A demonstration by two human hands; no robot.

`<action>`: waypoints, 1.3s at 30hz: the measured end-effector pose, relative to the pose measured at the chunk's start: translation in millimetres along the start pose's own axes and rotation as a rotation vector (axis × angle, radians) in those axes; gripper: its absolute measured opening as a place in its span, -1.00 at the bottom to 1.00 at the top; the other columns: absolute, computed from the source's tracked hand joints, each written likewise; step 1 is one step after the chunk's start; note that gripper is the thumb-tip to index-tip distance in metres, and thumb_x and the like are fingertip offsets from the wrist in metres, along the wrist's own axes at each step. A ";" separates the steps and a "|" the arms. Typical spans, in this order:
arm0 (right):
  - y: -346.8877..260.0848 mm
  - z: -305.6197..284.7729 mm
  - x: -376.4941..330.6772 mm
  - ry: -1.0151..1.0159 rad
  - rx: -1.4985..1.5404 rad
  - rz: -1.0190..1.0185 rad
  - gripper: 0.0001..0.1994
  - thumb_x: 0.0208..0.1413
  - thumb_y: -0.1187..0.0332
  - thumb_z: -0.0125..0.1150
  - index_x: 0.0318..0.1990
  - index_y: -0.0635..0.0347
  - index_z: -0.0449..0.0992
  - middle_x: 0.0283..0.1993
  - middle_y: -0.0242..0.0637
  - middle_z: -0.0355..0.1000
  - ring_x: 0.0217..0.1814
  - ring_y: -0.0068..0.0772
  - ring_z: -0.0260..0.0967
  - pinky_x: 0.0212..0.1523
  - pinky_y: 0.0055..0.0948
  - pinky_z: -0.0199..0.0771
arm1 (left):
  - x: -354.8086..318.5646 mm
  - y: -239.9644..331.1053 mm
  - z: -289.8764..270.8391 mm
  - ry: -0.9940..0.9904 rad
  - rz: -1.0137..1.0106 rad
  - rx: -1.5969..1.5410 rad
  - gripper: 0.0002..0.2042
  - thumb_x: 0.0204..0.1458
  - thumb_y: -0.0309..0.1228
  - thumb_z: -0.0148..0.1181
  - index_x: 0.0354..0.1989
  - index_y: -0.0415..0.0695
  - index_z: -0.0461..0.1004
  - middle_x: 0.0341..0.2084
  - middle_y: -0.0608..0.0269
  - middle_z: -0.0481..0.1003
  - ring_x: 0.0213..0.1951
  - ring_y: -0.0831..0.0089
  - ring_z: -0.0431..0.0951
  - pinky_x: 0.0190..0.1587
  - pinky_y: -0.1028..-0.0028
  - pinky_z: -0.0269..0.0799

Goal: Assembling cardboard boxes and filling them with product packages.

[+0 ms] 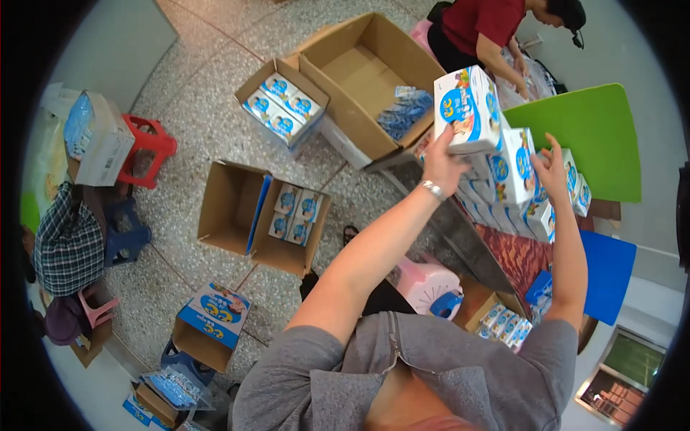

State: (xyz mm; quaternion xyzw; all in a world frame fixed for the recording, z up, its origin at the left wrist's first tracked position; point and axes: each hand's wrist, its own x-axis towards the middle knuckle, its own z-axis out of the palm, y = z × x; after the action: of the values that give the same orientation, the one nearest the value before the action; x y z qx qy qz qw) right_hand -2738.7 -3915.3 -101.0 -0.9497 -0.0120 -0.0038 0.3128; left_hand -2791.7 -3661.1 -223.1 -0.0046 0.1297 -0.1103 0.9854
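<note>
My left hand is closed on the near edge of a white and blue carton, its thumb along the side. The carton is held up over a stack of like cartons on the table at the right. My right hand is beside a second upright carton, with fingers spread apart. Its fingertips are close to that carton's right side; whether they touch it I cannot tell. Several more white cartons stand just beyond my right hand. The lower part of the stack is partly hidden by my hands.
A large open cardboard box holding blue packets stands beyond the table. Boxes with cartons sit on the floor at left. Pink stool stands below the table; green chair back and blue one at right. Another person works at the far side.
</note>
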 end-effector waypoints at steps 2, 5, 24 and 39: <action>3.3 13.6 0.3 0.022 -0.097 0.049 -0.47 0.18 0.31 0.13 0.28 -0.03 0.13 -0.03 0.01 0.41 -0.19 -0.45 0.45 -0.20 -0.51 0.42 | -7.9 -16.5 15.0 0.064 0.055 -0.012 -0.51 0.12 -0.07 0.05 0.19 0.03 0.22 0.18 0.21 0.28 0.20 0.09 0.24 0.14 -0.32 -0.05; -5.1 41.3 -1.5 0.031 -0.263 -0.114 -0.63 0.30 0.13 -0.12 0.17 0.07 0.27 -0.23 -0.25 0.49 -0.23 -0.54 0.43 -0.23 -0.53 0.38 | -11.7 -8.1 1.4 -0.112 0.091 -0.042 -0.50 0.13 -0.11 0.04 0.24 0.13 0.14 0.17 0.27 0.29 0.23 0.17 0.22 0.11 -0.36 -0.07; -125.2 345.5 -203.5 -0.856 0.820 0.316 -0.21 0.01 0.50 0.24 0.35 0.19 -0.12 0.22 -0.14 0.14 0.27 -0.29 0.14 0.25 -0.24 0.22 | -310.4 167.3 -179.6 0.339 0.598 0.321 -0.32 -0.09 -0.32 0.19 0.24 -0.30 0.12 0.06 0.10 0.38 0.07 0.34 0.42 0.14 0.34 0.29; 73.3 872.2 -329.3 -0.852 0.779 1.175 -0.23 0.11 0.35 0.23 0.36 -0.31 -0.14 0.19 -0.24 0.27 0.14 -0.11 0.31 0.01 0.22 0.30 | -492.4 177.3 -379.7 1.058 0.558 0.326 -0.24 -0.19 -0.20 0.33 0.14 -0.38 0.17 -0.05 0.03 0.43 -0.06 0.27 0.52 0.02 0.34 0.42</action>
State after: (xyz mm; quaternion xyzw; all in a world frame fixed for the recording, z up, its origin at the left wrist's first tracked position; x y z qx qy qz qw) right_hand -3066.3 -3462.8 -850.9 -0.5446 0.3687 0.5258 0.5395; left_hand -3314.7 -3373.1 -471.3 0.2354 0.5785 0.1457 0.7672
